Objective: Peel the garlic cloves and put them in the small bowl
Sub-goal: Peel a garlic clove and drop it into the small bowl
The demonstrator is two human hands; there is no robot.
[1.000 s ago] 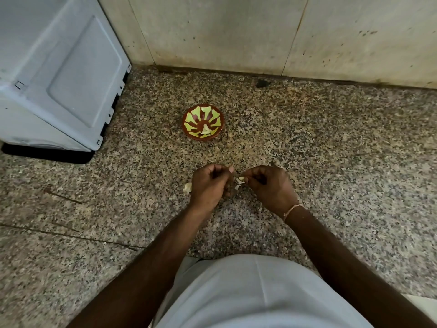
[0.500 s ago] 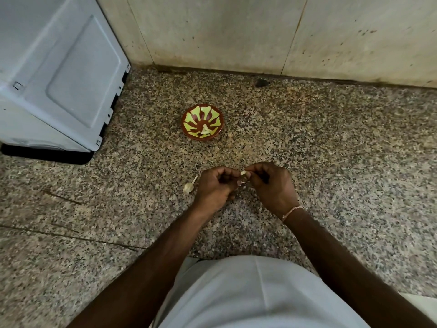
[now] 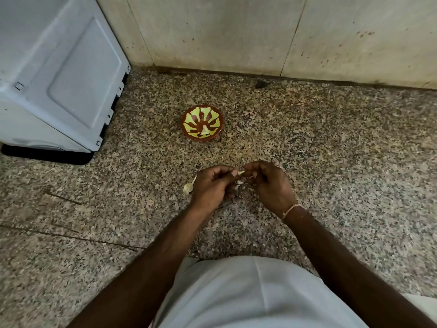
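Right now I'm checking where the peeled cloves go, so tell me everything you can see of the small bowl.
The small bowl is round and shallow, with a reddish-brown glossy body, seemingly glazed ceramic, painted inside with yellow-green petal shapes radiating from the centre. It sits upright on the speckled stone counter, beyond both hands and touched by neither. One pale piece, likely a peeled clove, lies inside near its front.

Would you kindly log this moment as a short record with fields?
surface: speckled stone counter
small bowl: brown and yellow, holds one pale clove
left hand: pinches garlic clove
right hand: pinches same clove
loose piece: on counter, beside left hand
appliance: grey, far left
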